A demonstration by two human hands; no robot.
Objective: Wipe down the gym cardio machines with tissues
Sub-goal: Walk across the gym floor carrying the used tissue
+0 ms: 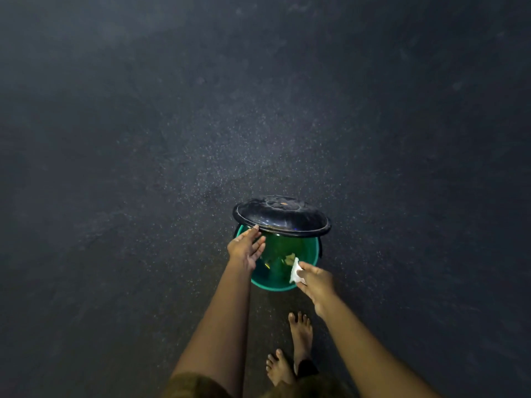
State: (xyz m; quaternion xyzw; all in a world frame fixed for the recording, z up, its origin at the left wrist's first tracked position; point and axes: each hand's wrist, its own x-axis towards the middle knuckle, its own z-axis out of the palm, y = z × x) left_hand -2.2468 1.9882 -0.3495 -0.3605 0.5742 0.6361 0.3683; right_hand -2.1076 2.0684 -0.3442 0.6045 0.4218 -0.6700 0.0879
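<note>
1. Bin (272,286): green and round, it stands on the dark speckled floor (138,145). Its mouth is open on the near side.
2. Lid (281,215): black and domed, it sits tilted over the far half of the bin, with its near edge raised.
3. Left hand (245,249): the grip pinches the lid's near-left rim, thumb on top and fingers reaching beneath (the fingers look nearly straight).
4. Right hand (316,282): the grip pinches a tissue (296,271) between thumb and fingertips.
5. Tissue location: white and crumpled, it hangs above the bin's near-right rim, just inside the opening and clear of the lid.
6. Bin contents: a pale yellowish scrap (290,257) lies inside, just beyond the tissue. The rest of the interior is too dim to identify.
7. Feet (300,334): bare, they stand on the floor near the bin, below the right forearm.
</note>
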